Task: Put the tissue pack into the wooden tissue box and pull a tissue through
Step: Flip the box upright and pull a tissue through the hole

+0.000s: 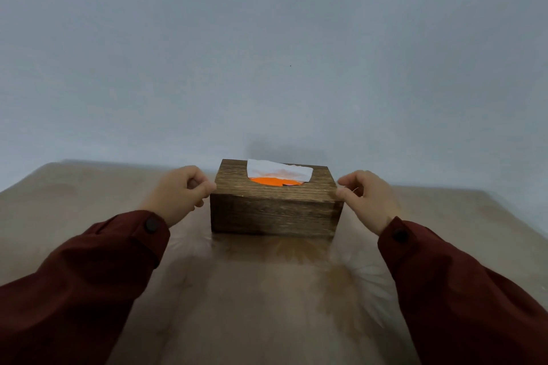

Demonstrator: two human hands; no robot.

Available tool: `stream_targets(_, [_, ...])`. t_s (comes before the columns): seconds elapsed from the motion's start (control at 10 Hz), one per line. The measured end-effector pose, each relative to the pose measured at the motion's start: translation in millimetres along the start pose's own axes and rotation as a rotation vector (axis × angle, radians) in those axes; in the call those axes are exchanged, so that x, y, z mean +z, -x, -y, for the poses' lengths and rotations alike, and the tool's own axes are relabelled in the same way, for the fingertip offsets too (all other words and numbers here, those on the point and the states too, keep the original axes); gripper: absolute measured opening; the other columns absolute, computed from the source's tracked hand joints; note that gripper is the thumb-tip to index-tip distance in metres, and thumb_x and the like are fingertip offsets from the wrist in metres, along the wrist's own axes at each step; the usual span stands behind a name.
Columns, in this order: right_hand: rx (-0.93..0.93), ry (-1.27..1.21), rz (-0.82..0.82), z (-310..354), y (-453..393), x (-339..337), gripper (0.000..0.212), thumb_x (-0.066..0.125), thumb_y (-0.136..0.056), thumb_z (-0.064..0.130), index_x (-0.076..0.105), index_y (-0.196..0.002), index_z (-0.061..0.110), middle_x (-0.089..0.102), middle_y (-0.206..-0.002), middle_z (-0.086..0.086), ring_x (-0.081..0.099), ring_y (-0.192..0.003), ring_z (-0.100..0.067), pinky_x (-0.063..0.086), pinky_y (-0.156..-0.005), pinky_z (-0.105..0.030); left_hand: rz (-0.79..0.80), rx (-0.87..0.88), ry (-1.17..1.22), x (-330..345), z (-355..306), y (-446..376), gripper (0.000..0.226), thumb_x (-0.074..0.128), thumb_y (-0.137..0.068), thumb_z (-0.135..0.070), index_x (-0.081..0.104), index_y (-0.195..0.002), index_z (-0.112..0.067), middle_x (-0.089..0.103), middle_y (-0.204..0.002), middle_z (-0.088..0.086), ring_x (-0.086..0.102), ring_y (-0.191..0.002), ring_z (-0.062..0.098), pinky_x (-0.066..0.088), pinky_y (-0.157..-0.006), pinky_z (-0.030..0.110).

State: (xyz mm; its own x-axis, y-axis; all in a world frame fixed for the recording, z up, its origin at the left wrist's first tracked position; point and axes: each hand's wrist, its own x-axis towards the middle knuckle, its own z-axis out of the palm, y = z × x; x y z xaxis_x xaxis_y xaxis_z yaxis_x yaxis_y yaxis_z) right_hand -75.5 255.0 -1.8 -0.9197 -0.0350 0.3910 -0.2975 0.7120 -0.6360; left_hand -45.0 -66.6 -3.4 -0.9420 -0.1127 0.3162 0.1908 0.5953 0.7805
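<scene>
White tissue (278, 171) pokes from dark wooden tissue box (274, 212).

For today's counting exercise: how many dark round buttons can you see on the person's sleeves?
2. One dark round button on the left dark red sleeve cuff, one on the right cuff. Others may be hidden.

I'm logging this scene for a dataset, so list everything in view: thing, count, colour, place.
wooden tissue box: one, dark brown, centre of the table, near the wall.
tissue: one, white, sticking out of the box's top opening.
tissue pack: one, orange, visible through the opening, inside the box.
table: one, beige with a faint flower pattern, fills the lower half.
wall: one, pale grey-blue, behind the table.
sleeves: two, dark red, lower corners.
left hand: one, curled at the box's left top edge.
right hand: one, curled at its right top edge.
</scene>
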Motion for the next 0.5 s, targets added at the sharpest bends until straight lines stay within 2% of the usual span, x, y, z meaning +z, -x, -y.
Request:
stream_targets(0.1, [-0.014,-0.016,0.031,13,-2,-2,0.008,0.060,-0.080,0.032,0.058,-0.073,0.033,0.063,-0.079,0.009,0.058,-0.076,-0.010,0.045,-0.069,-0.029,-0.010,0.036,-0.006,0,-13,-2,0.022,0.059,-0.082,-0.021,0.054,-0.060,-0.016,0.058,-0.054,-0.004,0.054,-0.044,0.003,0.042,-0.047,0.019])
stream_targets(0.2, [-0.067,-0.013,0.032,28,-4,-1,0.018,0.059,-0.082,0.031,0.054,-0.065,0.034,0.058,-0.069,0.013,0.053,-0.068,-0.005,0.038,-0.060,-0.023,0.004,0.059,-0.012,2,-26,-6,0.031,0.055,-0.084,-0.025,0.052,-0.054,-0.015,0.055,-0.038,-0.009,0.049,-0.037,0.002,0.039,-0.042,0.011])
stream_targets(0.3, [-0.098,0.026,0.069,45,-7,-2,0.024,0.054,-0.084,0.036,0.051,-0.061,0.032,0.053,-0.063,0.012,0.049,-0.063,-0.004,0.033,-0.056,-0.023,0.067,0.051,0.022,3,-40,-8,0.035,0.051,-0.087,-0.029,0.055,-0.055,-0.015,0.054,-0.038,-0.010,0.045,-0.034,0.002,0.038,-0.040,0.013])
stream_targets(0.4, [-0.127,0.042,0.115,59,-10,-1,0.029,0.051,-0.087,0.038,0.053,-0.060,0.026,0.053,-0.061,0.009,0.047,-0.060,-0.006,0.033,-0.054,-0.023,0.118,0.034,0.049,3,-52,-11,0.040,0.045,-0.089,-0.035,0.056,-0.056,-0.013,0.053,-0.048,-0.003,0.043,-0.033,0.003,0.038,-0.039,0.014])
stream_targets(0.5, [-0.134,0.017,0.145,78,-12,-1,0.036,0.048,-0.088,0.041,0.056,-0.058,0.022,0.062,-0.066,0.004,0.053,-0.063,-0.010,0.041,-0.061,-0.027,0.138,0.007,0.086,1,-68,-14,0.048,0.041,-0.090,-0.041,0.054,-0.054,-0.012,0.052,-0.051,0.002,0.042,-0.031,0.002,0.036,-0.036,0.012])
